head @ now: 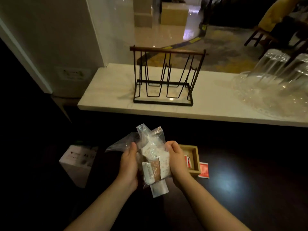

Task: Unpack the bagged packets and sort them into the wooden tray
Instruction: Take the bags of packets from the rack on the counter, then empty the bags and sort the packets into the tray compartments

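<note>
Clear bag [150, 144] of white and brown packets [154, 165] gripped between left hand [129, 161] and right hand [175, 158], above dark counter. Wooden tray [195, 160] just right: red packets [188, 161] inside; 1 red packet [203, 170] outside.

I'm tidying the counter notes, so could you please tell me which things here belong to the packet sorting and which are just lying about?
For the job: clear plastic bag of packets, wooden tray, red packet beside the tray, left hand, right hand.

Lying about: wire rack, upturned glasses, white box.
</note>
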A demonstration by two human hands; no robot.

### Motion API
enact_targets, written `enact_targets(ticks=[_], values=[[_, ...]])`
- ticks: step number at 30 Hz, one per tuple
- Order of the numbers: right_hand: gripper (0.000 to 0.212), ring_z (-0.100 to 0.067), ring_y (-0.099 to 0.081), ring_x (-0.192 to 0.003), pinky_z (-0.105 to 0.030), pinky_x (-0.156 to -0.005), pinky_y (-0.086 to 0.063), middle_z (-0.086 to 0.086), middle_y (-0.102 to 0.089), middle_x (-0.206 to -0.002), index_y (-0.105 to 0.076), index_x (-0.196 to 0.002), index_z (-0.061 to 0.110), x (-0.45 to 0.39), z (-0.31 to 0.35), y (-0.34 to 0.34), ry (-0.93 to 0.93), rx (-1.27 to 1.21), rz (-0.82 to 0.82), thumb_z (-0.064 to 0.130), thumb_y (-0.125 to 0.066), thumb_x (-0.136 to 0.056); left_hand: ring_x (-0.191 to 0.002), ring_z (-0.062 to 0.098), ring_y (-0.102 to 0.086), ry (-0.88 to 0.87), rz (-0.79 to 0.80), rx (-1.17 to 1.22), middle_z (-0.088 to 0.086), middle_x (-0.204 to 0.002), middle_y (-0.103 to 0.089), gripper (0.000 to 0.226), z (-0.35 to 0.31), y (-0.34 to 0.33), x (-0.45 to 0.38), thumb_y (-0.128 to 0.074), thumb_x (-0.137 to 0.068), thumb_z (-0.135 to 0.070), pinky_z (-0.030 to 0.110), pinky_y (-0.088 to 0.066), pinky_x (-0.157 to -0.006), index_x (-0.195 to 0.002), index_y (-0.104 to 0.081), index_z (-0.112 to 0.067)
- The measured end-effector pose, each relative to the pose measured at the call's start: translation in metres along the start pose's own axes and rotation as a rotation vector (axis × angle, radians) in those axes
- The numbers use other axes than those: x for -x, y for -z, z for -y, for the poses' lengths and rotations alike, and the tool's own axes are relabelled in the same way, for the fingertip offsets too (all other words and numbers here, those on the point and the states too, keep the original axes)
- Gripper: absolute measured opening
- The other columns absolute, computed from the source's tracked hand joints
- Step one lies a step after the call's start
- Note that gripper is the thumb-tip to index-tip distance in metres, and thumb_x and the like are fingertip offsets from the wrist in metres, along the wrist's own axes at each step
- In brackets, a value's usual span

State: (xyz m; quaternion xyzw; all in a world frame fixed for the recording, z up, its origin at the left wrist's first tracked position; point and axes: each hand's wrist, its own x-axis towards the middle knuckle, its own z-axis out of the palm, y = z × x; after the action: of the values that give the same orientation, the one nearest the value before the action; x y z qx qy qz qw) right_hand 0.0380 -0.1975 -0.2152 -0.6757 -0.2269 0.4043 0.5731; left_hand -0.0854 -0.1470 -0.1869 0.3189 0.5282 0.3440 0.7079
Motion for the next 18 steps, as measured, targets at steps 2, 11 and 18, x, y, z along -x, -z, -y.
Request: enact_targets(ticks=[2,11,18], values=[[0.027,-0.013,-0.047,-0.068,-0.030,-0.063,-0.037,0.003,-0.051,-0.070,-0.050,-0.069,0.020,0.005,-0.017,0.004,-0.040,0.013,0.022,0.009,-0.044,-0.093,-0.081,0.025,-0.072,0.028,-0.003,-0.050,0.009,-0.089,-0.075,0.033,0.020,0.011,0.002,-0.040,-0.099,-0.035,0.041,-0.055,-0.075,-0.100,-0.064,-0.014],[0.023,-0.015,-0.057,-0.070,-0.029,-0.063,-0.045,-0.001,-0.058,-0.076,-0.049,-0.074,0.019,0.023,-0.072,0.017,-0.142,0.121,0.043,0.017,-0.044,-0.097,-0.083,0.021,-0.069,0.169,-0.026,-0.125,0.009,-0.096,-0.072,0.028,0.079,0.039,0.008,-0.040,-0.100,-0.029,0.033,-0.056,-0.070,-0.103,-0.063,-0.013],[0.021,-0.012,-0.059,-0.069,-0.028,-0.065,-0.045,0.002,-0.062,-0.073,-0.055,-0.076,0.017,0.029,-0.107,0.029,-0.143,0.249,0.014,0.017,-0.047,-0.095,-0.080,0.016,-0.068,0.248,0.014,-0.300,0.002,-0.091,-0.071,0.030,0.122,0.057,-0.003,-0.036,-0.101,-0.028,0.030,-0.054,-0.066,-0.105,-0.062,-0.014]])
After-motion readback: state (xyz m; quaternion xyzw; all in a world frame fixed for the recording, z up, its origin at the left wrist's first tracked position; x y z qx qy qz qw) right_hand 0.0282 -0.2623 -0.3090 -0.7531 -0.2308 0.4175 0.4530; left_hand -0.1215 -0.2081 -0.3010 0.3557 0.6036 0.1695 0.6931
